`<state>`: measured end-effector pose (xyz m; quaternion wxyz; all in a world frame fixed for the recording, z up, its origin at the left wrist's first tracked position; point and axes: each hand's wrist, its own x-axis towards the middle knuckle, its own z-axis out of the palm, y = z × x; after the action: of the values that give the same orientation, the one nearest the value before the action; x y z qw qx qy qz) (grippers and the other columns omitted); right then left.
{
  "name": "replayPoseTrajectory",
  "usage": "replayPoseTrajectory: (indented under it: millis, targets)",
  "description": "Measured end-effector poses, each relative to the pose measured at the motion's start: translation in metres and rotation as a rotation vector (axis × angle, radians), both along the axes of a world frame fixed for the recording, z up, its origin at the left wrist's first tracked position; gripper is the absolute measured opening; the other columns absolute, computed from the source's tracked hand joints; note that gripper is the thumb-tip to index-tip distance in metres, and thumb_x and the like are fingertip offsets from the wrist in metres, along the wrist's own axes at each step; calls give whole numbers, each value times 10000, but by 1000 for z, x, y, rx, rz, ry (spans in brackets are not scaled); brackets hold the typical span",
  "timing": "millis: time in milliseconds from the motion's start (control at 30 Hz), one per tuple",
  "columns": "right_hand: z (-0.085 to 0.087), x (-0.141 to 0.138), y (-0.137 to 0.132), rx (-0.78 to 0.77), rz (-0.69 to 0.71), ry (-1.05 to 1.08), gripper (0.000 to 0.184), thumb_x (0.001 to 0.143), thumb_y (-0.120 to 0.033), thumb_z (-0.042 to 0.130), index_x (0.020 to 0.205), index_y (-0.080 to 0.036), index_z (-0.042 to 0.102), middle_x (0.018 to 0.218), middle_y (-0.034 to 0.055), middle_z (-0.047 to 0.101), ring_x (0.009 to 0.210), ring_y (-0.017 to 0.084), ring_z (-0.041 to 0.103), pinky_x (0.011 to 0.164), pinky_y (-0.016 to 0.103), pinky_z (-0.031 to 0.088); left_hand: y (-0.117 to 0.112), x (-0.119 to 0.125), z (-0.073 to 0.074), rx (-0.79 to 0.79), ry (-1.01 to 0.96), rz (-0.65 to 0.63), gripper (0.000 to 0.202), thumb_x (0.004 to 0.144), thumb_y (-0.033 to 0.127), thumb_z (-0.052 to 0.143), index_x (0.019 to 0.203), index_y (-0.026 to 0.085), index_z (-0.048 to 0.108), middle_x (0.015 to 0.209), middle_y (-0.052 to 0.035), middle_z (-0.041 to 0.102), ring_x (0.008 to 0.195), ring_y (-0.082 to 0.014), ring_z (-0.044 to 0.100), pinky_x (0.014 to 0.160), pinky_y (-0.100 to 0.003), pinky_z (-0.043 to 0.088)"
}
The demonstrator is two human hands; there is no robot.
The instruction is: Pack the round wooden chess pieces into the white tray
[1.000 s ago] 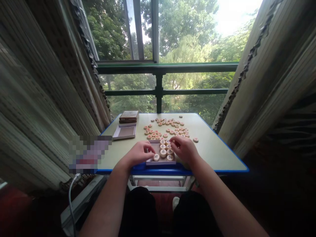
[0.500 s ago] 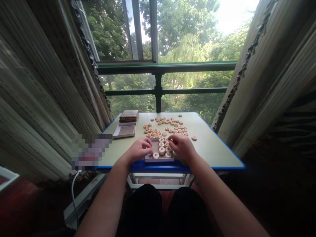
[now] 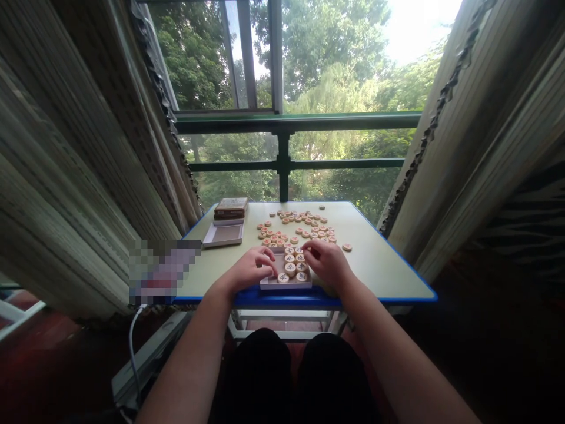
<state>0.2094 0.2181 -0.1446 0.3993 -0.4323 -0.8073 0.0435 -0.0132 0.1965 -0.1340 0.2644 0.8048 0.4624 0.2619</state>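
Observation:
A shallow open box [image 3: 286, 286] sits at the table's near edge. Inside it, round Chinese chess pieces with dark characters stand in two columns on the right side, among them one piece [image 3: 290, 268] in the left column. At the lower left of these, a separate chess piece [image 3: 283, 278] lies flat. My left hand [image 3: 255, 265] reaches over the box's left wall, fingers apart, a fingertip at that piece's edge. My right hand [image 3: 324, 257] is at the right wall, its fingers curled together beside the top right piece [image 3: 299, 250]; what they grip, if anything, is hidden.
Many loose chess pieces [image 3: 299, 231], mostly with red characters, lie beyond the box. One piece [image 3: 347, 247] is apart on the right. An open tray [image 3: 224, 234] and a stacked box [image 3: 231, 207] stand at the back left. A pixelated object with a cable [image 3: 131, 335] is at left.
The lower-left piece in the box has shifted slightly right and turned, with my left fingertip following it. My right hand has barely moved.

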Motion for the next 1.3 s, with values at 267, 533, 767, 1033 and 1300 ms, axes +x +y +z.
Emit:
replayPoseTrajectory:
  millis: [267,533,767,1033,1300]
  targets:
    - [1,0,0,-2,-6,-3,120,766,-231,531,730,-199,642,554,-12,574,531,114,501,555,224,358,-3,2,2,4,25,-32,207,703,217,537,693,214,743,959,-44,567,989,-190,501,951,-290,356]
    - [2,1,0,-16,-3,5,130,773,-234,524,739,-192,643,554,-11,568,526,114,494,555,224,360,-4,2,1,5,43,-35,210,752,298,556,733,223,750,1027,-55,548,1076,-230,440,1005,-342,299]
    - [1,1,0,-21,-10,24,123,767,-232,533,731,-190,643,542,-15,564,522,109,491,551,216,358,-8,2,0,-12,68,-30,297,823,392,499,777,242,751,1228,-45,465,1181,-271,321,1079,-414,174]
    - [2,0,-1,-18,-16,29,125,762,-230,535,728,-191,649,529,-19,562,518,106,491,554,212,357,-8,1,-2,-6,77,-42,313,841,417,485,788,262,752,1330,-8,402,1207,-294,295,1086,-438,150]
    - [1,1,2,-17,-16,16,133,759,-225,527,727,-194,653,530,-21,563,511,102,484,552,212,354,-9,2,-4,29,95,-35,298,834,408,506,801,245,754,1464,19,243,1271,-312,234,1089,-457,129]
